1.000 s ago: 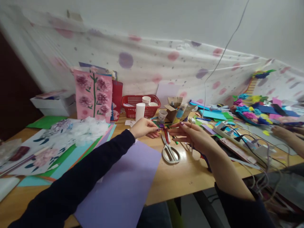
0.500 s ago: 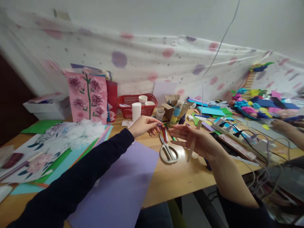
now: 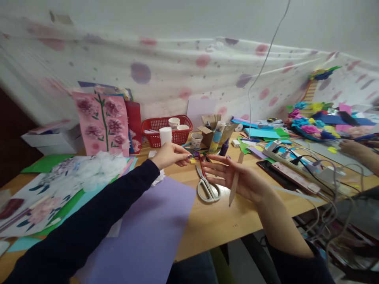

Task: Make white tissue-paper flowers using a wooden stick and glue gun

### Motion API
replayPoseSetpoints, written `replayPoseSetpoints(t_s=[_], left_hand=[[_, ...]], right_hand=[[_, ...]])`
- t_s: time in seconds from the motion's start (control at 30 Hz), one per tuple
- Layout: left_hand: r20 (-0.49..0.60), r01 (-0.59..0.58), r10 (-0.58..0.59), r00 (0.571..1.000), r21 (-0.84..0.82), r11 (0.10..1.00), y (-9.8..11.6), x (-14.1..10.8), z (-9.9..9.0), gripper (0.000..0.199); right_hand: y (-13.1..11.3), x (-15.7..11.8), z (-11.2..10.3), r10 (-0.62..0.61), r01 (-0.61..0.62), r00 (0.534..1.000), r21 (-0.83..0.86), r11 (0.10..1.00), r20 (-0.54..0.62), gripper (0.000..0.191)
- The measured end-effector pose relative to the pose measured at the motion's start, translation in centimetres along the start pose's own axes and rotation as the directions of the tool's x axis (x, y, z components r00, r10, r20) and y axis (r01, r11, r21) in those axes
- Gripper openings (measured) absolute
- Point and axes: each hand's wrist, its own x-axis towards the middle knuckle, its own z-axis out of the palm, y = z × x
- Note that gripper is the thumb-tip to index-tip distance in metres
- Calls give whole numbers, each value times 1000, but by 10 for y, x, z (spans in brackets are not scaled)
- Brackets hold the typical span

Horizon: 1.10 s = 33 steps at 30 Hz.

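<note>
My left hand [image 3: 173, 155] is raised over the middle of the table, its thumb and fingers pinched together. Whatever sits in that pinch is too small to make out. To its right is my right hand [image 3: 237, 177], palm turned inward and fingers stretched toward the left hand. A flat wooden stick [image 3: 234, 184] with a narrow lower end is held upright, slightly tilted, between the thumb and palm. Scissors with pale handles [image 3: 209, 191] lie below and between the hands. A large purple paper sheet [image 3: 151, 225] lies under my left forearm.
Behind the hands stand a red basket [image 3: 183, 136] with paper cups, a white cylinder [image 3: 165, 136] and a patterned cup [image 3: 196, 140]. White fluff [image 3: 103, 169] covers papers at left. A power strip [image 3: 293, 159] with cables and another person's hand [image 3: 351, 148] are at right.
The view has shifted slightly. My left hand has drawn a little left, widening the gap between my fingertips. The stick stays in my right hand.
</note>
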Motion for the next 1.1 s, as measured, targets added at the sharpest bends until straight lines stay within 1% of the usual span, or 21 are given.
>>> replayPoseSetpoints(t_s=[0.1,0.2,0.27,0.33,0.4,0.43,0.47,0.5,0.53,0.57,0.6,0.63,0.67,0.7,0.73,0.8,0.83,0.87,0.93,1.0,1.1], left_hand=[[-126,59,-51,991,57,997,-9,11,-13,5],[-229,79,-60,971,72,994,-20,24,-22,9],[-255,80,-63,965,57,995,-26,31,-26,12],[-229,88,-78,970,34,995,-28,36,-27,12],[-165,105,-102,981,10,994,-26,37,-25,8],[-110,106,-105,988,-3,994,-24,35,-23,4],[-31,87,-88,996,-19,996,-21,33,-21,7],[69,50,-47,997,-37,998,-18,30,-17,18],[177,1,10,984,-58,998,-16,27,-13,29],[283,-48,69,957,-79,996,-13,23,-8,39],[377,-88,118,919,-95,992,-10,18,-2,45],[448,-119,148,882,-93,989,-7,14,5,47],[490,-136,151,858,-67,989,-5,10,12,46],[516,-159,145,844,-18,987,-3,7,19,44],[514,-200,143,846,57,978,-2,4,27,37],[459,-267,142,877,218,939,0,2,38,18],[422,-266,139,896,260,928,-1,3,40,14],[390,-233,119,913,261,937,-1,5,40,14],[352,-102,42,935,156,982,-4,11,33,12],[319,39,-44,947,22,999,-9,17,18,14],[248,112,-82,965,-108,988,-15,24,-4,17]], right_hand=[[2,-2,0,-4,3,999,31,1000,37,37],[1,-6,1,-16,14,997,25,1000,74,38],[-1,-10,3,-25,25,996,5,1000,89,39],[-3,-14,3,-34,35,995,-15,999,90,40],[-2,-16,1,-47,50,997,-34,998,66,38],[-2,-16,0,-53,55,997,-43,998,48,37],[0,-16,-2,-51,53,998,-50,997,29,36],[1,-14,-3,-44,45,999,-52,998,12,35],[3,-12,-4,-30,30,1000,-48,998,0,35],[5,-10,-4,-12,12,1000,-40,999,-2,36],[7,-8,-4,4,-4,1000,-27,1000,4,36],[10,-5,-2,16,-16,1000,-13,1000,17,35],[12,-2,-1,25,-25,999,2,1000,35,35],[15,1,1,37,-38,997,14,999,60,35],[17,3,3,52,-55,995,24,998,89,35],[20,6,5,87,-92,986,34,995,140,37],[20,6,5,101,-106,983,30,994,155,39],[20,5,4,104,-109,982,22,994,155,39],[16,-1,-2,79,-79,991,2,997,108,37],[12,-10,-11,28,-27,999,-26,999,21,32],[6,-22,-21,-53,46,991,-56,997,-123,24]])
